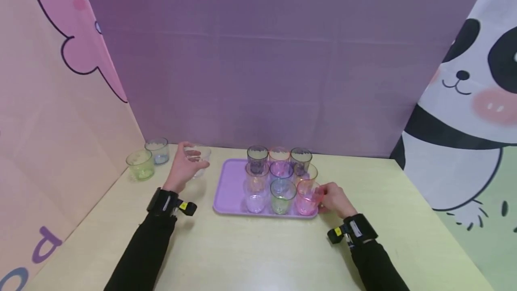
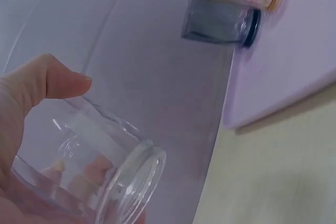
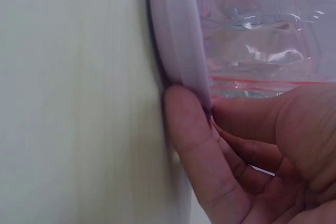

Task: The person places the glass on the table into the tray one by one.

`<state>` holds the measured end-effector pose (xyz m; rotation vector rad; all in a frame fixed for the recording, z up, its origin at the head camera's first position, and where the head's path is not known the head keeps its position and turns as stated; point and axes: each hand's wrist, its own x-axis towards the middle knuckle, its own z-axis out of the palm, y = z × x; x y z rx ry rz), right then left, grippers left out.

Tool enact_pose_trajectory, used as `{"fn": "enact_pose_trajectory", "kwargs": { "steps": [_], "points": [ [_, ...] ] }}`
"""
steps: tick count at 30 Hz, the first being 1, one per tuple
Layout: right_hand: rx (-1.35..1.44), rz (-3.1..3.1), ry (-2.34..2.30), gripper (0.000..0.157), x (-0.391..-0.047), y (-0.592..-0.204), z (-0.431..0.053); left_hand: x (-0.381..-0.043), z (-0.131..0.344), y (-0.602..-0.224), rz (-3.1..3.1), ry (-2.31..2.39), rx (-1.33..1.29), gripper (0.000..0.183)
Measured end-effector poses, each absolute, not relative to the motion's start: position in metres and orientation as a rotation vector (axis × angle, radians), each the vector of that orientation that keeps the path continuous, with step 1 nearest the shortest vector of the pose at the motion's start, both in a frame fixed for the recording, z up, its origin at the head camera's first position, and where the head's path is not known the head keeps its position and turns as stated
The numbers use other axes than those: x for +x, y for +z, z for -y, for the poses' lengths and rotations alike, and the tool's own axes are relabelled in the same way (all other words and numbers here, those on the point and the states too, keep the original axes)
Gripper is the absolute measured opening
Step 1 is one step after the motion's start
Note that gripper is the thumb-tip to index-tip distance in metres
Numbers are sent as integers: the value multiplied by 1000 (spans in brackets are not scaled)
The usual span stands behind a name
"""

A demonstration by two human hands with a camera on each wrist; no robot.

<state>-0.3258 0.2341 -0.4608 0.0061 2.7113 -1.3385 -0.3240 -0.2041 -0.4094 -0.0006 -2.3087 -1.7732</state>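
Observation:
My left hand [image 1: 186,165] grips a clear glass [image 2: 94,145], held to the left of a lavender tray [image 1: 228,187]. The thumb lies along one side of the glass, and fingers show through its wall. At the tray's front right corner, my right hand [image 1: 335,199] pinches the tray rim [image 3: 181,35] between thumb and finger. Right beside those fingers stands a pink glass [image 1: 308,201]. Several more glasses crowd the tray's right part, among them a green glass [image 1: 282,197], a clear glass [image 1: 255,201] and a dark grey glass [image 1: 257,158].
On the table's far left stand a green glass [image 1: 140,167] and a bluish glass [image 1: 157,152], close to the side wall. A purple backdrop [image 1: 258,80] rises behind the pale table [image 1: 250,255]. A panda panel [image 1: 456,160] borders the right side.

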Motion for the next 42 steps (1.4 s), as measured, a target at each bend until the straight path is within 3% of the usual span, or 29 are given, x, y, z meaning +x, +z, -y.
{"fn": "enact_pose_trajectory", "kwargs": {
  "steps": [11,19,42],
  "points": [
    [-9,-2688,-1365,8,-325,-459,-234,-355,162,-412,2342,-1866,-43,71],
    [-4,-2687,-1374,13,-324,-460,-236,-377,134,-418,2341,-1895,-24,78],
    [-52,-2727,-1378,15,-324,-463,-236,-389,118,-439,2539,-1582,41,81]
  ]
}}
